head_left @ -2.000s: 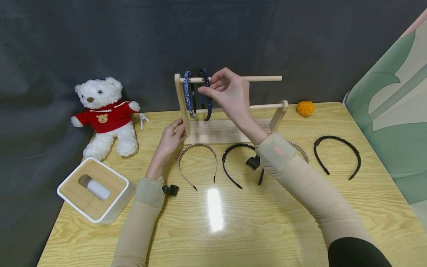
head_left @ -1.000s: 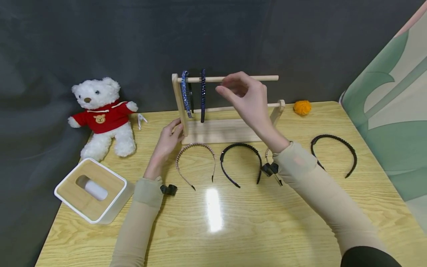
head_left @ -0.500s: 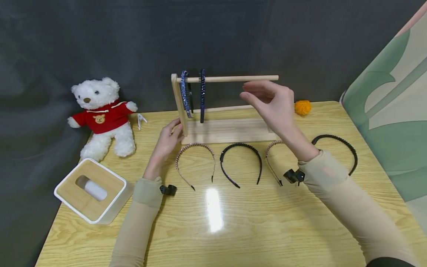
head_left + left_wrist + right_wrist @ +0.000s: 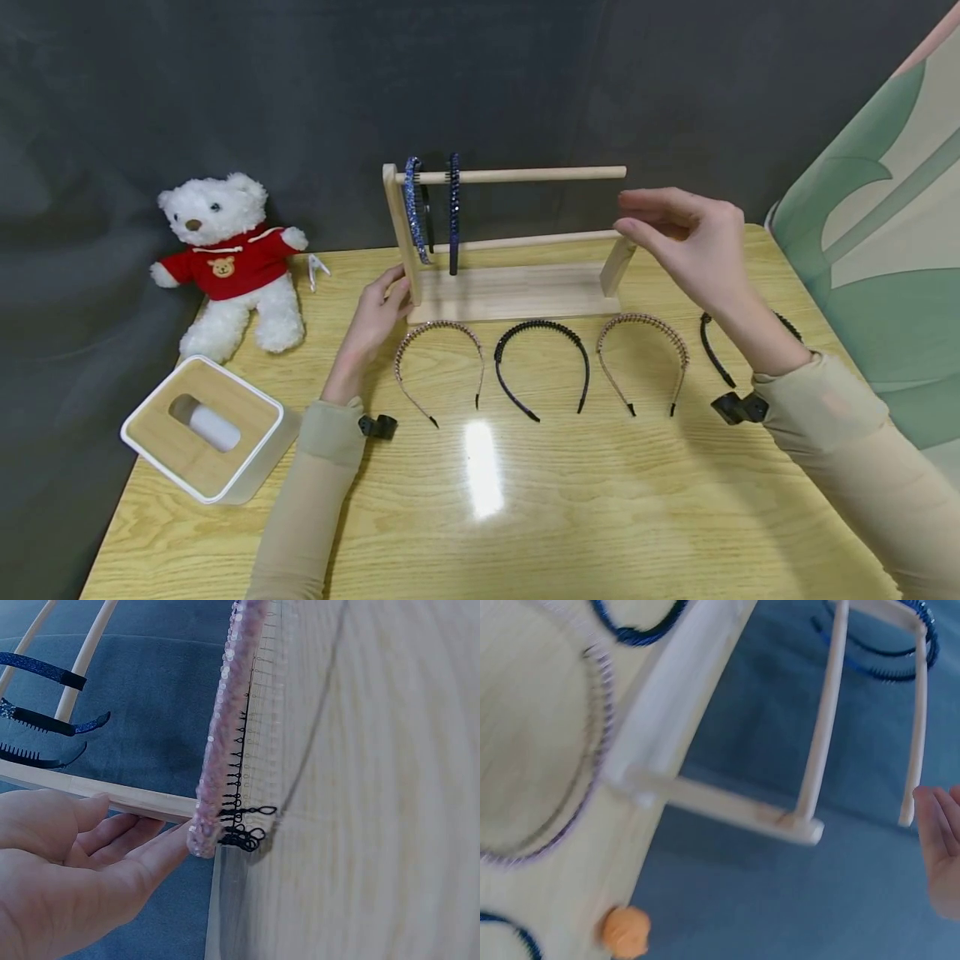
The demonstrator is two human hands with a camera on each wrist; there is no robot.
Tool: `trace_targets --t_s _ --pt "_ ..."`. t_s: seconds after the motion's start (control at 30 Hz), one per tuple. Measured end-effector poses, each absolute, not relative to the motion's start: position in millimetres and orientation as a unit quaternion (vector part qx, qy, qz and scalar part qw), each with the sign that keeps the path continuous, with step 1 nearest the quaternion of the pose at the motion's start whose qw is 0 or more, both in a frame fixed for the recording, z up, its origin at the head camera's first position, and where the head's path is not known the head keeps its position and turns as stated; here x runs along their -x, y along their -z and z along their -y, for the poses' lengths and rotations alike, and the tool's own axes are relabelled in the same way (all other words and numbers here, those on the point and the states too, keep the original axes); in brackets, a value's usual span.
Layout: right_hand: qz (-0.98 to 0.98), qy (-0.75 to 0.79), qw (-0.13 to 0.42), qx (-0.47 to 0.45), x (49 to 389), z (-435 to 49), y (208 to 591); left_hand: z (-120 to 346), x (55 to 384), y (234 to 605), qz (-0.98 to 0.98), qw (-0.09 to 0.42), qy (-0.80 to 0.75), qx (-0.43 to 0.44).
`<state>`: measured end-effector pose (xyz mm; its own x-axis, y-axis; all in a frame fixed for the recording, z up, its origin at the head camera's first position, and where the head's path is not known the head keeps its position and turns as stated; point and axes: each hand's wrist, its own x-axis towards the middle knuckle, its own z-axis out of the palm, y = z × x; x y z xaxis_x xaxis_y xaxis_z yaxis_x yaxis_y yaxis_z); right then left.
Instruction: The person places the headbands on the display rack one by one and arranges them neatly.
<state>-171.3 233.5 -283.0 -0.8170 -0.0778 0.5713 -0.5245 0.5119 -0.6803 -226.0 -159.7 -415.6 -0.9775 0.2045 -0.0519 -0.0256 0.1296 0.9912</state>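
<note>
Your left hand is holding the left upright of the wooden rack, thumb on the near side and fingers reaching behind. Your right hand is hanging released, thumb and fingers curving apart with nothing between them, just beside the free end of the upper bar; you are leaving it unclear whether the fingertips are touching that end.

On the bar, a glittery blue headband is hanging near the upright, and a dark blue headband is hanging to the right of it. In front of the rack, four more are lying on the table in a row: a left pink headband, a black headband, a right pink headband and a far-right dark headband, which your right wrist is partly covering.

A white teddy bear is sitting at your left behind a tissue box, and an orange ball is resting near the rack's right end
</note>
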Motion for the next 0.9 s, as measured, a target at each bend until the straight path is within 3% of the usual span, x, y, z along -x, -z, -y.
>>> trace_targets --t_s 0.5,0.9 --pt "0.895 -0.415 0.140 -0.087 151 -344 332 159 228 415 -0.748 0.088 -0.655 -0.055" --pt "0.919 -0.366 0.134 -0.064 152 -419 374 159 225 413 -0.746 0.090 -0.657 -0.061"
